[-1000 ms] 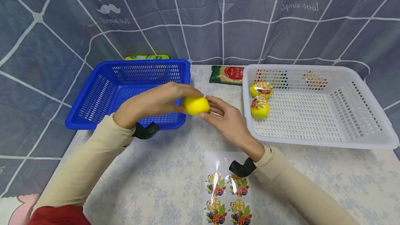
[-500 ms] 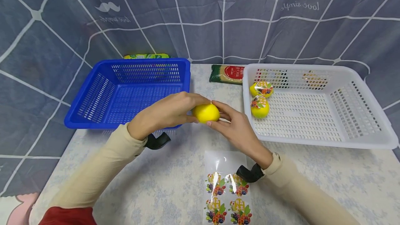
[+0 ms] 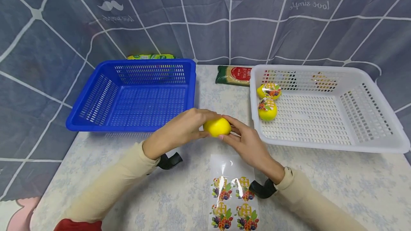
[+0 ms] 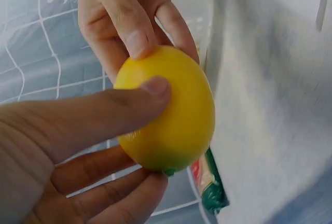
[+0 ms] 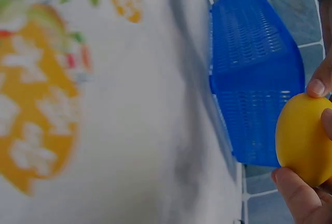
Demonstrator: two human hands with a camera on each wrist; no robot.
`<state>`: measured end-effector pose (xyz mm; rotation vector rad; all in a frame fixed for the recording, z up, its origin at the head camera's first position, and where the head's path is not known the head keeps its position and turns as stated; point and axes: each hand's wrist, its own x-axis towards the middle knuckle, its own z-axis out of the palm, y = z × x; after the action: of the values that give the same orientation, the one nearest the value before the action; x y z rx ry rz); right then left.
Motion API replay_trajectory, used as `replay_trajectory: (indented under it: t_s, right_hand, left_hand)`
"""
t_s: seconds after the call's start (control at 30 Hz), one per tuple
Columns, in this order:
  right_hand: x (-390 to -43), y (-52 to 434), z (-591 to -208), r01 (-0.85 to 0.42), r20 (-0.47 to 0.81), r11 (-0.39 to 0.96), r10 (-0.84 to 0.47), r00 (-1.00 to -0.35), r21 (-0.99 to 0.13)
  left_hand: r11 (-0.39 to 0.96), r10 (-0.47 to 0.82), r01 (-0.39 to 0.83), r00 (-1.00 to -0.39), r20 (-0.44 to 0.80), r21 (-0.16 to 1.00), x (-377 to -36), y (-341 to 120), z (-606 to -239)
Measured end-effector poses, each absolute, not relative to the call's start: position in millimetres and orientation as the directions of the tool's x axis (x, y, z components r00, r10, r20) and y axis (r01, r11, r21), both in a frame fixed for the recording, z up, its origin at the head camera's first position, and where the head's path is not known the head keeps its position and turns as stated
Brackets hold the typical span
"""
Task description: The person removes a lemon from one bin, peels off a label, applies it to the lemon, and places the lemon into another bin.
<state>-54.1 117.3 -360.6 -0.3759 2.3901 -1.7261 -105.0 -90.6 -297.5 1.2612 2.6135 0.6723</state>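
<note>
A plain yellow lemon [image 3: 217, 127] is held above the table between both hands. My left hand [image 3: 184, 128] grips it from the left, thumb across its side [image 4: 155, 86], fingers curled under. My right hand [image 3: 245, 142] pinches it from the right with its fingertips [image 4: 137, 42]. The lemon [image 4: 168, 112] fills the left wrist view and shows at the right edge [image 5: 303, 138] of the right wrist view. A sheet of fruit stickers [image 3: 233, 197] lies on the table just below the hands. Two stickered lemons [image 3: 267, 109] sit in the white basket [image 3: 324, 142].
An empty blue basket [image 3: 131, 124] stands at the left, also seen in the right wrist view [image 5: 254, 94]. A green and red packet [image 3: 233, 76] lies between the baskets at the back; a green packet [image 3: 151, 57] shows behind the blue one. A patterned cloth hangs behind the table.
Both hands have carried the lemon toward me and to the right, from the blue basket's front rim to just above the sticker sheet. Both still hold it.
</note>
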Motion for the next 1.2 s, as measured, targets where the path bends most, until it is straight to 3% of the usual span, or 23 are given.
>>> replay_trajectory:
  t_s: [0.23,0.53,1.2]
  right_hand:
    - [-48,121,-372,-0.131,0.024,0.331,-0.309,-0.951,-0.935]
    - [-45,127,-381,-0.169,0.021,0.499,-0.287,-0.958,-0.85]
    - [-49,129,-389,-0.107,-0.072,0.529,-0.307,-0.949,-0.842]
  left_hand:
    - [0.568,0.751,0.692,-0.657,0.062,0.445,-95,-83,-317]
    - [0.532,0.747,0.68,-0.657,0.098,0.506,-92,-79,-344]
    - [0.56,0.722,0.637,-0.689,0.065,0.529,-94,-75,-366]
